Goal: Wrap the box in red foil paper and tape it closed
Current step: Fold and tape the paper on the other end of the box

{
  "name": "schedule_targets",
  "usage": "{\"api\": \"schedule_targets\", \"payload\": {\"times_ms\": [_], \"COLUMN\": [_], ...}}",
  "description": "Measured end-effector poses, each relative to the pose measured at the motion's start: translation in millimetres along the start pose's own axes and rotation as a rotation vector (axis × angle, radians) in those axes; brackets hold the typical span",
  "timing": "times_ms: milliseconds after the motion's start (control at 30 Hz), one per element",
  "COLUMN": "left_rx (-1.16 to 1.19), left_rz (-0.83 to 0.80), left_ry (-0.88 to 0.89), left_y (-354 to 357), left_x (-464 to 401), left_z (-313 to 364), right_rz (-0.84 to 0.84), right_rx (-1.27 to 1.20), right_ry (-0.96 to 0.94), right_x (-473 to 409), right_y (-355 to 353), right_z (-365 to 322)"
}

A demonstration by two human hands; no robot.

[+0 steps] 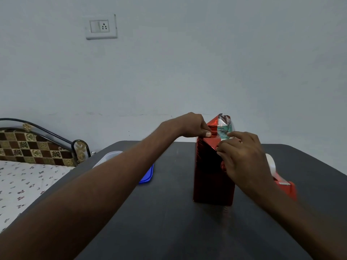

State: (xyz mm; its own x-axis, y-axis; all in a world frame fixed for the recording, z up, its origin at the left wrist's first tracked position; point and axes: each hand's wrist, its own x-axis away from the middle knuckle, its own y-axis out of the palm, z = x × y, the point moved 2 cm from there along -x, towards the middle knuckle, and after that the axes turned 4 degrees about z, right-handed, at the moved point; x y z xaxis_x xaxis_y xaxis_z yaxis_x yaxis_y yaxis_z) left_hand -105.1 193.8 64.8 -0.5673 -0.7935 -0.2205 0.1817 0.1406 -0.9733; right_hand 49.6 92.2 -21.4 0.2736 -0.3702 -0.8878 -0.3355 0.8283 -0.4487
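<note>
box [213,177] upright on table [169,212], tape dispenser [281,181] right, container [120,160] left

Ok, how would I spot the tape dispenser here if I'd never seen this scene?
Start at the dark grey table and find the upright box wrapped in red foil. Just past its right side, partly hidden behind the right hand, sits the tape dispenser: red-bodied, carrying a white roll, unlike the blue-lidded container on the left.
</note>
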Motion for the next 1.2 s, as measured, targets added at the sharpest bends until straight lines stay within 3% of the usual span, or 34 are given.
{"api": "schedule_targets", "payload": {"times_ms": [500, 867, 1067, 1200], "left_rx": [0.050, 0.184, 0.226, 0.244], "left_rz": [-0.133, -0.059, -0.055, -0.048], "left_ry": [-0.015, -0.055, -0.056, -0.058], "left_y": [-8.8, -1.7, 1.2, 3.5], "left_x": [-2.1, -1.7, -3.0, -3.8], "left_z": [6.1, -5.0, -7.8, -11.8], "right_rz": [0.065, 0.096, 0.198, 0.173], "right_rx": [0.096, 0.066, -0.059, -0.092], "right_ry": [0.022, 0.009, 0.164, 0.349], "right_x": [15.8, 24.6, 30.4, 33.7], "right_y": [17.1, 12.1, -2.9, -3.8], "right_z": [-4.6, -13.9, -1.2, 23.2]}}
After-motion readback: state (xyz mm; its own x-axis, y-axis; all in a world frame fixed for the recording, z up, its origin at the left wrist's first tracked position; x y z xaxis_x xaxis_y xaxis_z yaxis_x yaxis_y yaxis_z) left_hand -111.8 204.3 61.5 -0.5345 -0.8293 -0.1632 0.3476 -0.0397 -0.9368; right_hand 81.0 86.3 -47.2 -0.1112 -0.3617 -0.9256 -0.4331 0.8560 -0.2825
